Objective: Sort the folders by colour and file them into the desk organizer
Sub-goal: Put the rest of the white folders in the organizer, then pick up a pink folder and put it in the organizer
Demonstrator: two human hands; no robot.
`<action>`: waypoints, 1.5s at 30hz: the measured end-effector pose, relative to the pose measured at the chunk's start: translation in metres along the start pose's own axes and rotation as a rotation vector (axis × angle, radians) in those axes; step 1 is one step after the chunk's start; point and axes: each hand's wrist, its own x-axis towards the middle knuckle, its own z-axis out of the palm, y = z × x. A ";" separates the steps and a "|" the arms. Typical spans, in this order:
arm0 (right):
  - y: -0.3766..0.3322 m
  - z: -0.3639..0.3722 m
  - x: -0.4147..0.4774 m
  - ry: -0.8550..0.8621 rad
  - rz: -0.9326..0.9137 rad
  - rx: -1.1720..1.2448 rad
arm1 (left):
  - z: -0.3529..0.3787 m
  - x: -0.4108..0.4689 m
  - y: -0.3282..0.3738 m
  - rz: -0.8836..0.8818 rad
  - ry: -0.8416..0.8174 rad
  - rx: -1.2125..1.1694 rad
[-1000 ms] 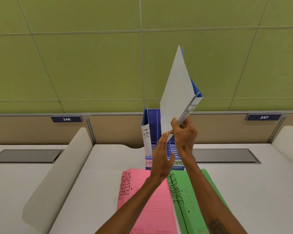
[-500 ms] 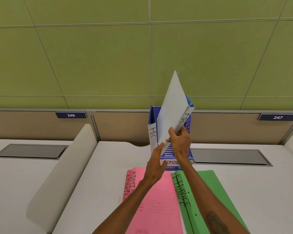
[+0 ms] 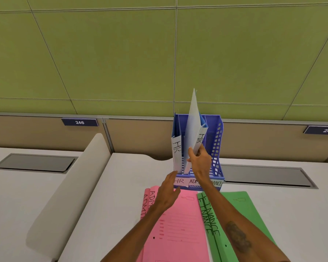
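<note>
The right hand pinches the lower spine of a blue HR folder, tilted, its bottom corner entering the desk organizer beside a filed HR folder in the HR slot. The left hand hovers open, empty, before the organizer. Pink folders and green folders lie flat in front of it. Next, judged: upright the folder and lower it fully.

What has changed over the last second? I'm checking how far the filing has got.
The right hand has lowered the second blue HR folder from above the desk organizer down into it, beside the filed HR folder. The left hand dropped back, empty. Pink ADMIN folders and green FINANCE folders stayed flat.
</note>
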 end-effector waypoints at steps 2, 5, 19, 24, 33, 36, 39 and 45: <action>0.006 0.004 0.000 -0.007 0.001 -0.042 | 0.001 0.003 -0.008 -0.018 -0.004 0.037; 0.014 0.009 -0.001 -0.046 0.020 -0.084 | 0.003 0.006 -0.019 -0.046 -0.015 0.113; 0.037 0.029 -0.012 -0.152 0.116 -0.298 | 0.000 0.004 -0.047 -0.117 -0.034 0.262; 0.037 0.029 -0.016 -0.201 0.110 -0.301 | -0.006 -0.004 -0.053 -0.112 -0.014 0.258; 0.035 0.022 -0.041 -0.227 0.139 -0.253 | -0.014 -0.027 -0.058 -0.139 0.029 0.229; 0.040 0.014 -0.058 -0.226 0.142 -0.256 | -0.014 -0.039 -0.060 -0.161 0.049 0.226; 0.052 0.005 -0.076 -0.259 0.165 -0.258 | -0.014 -0.055 -0.064 -0.224 0.060 0.224; 0.078 -0.016 -0.120 -0.339 0.260 -0.300 | -0.014 -0.086 -0.073 -0.378 0.098 0.301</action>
